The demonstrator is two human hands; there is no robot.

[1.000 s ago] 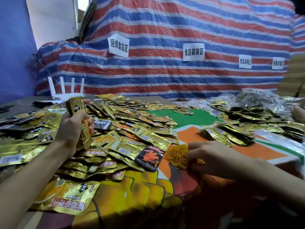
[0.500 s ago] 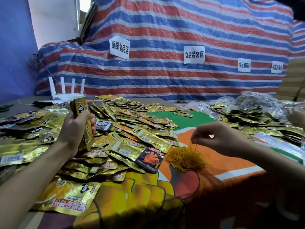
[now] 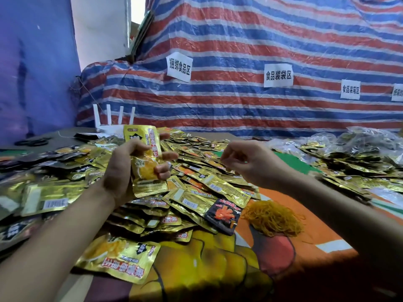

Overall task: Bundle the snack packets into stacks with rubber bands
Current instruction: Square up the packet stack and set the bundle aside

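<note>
Early days, I reckon: your left hand [image 3: 122, 171] grips one stack of packets [image 3: 145, 162], no band on it yet. Your right hand [image 3: 246, 162] is pinched, can't tell if it's got a band. The rubber band pile [image 3: 272, 216] sits just below it, loose packets [image 3: 209, 188] heaped under both.

You have one view, worn on your head: it faces forward and tilts down over the heap of snack packets [image 3: 218, 188], close enough that your left hand [image 3: 122, 171] and right hand [image 3: 250, 162] fill mid-frame above the heap, with the striped tarp [image 3: 261, 51] rising beyond the heap's far side.
</note>
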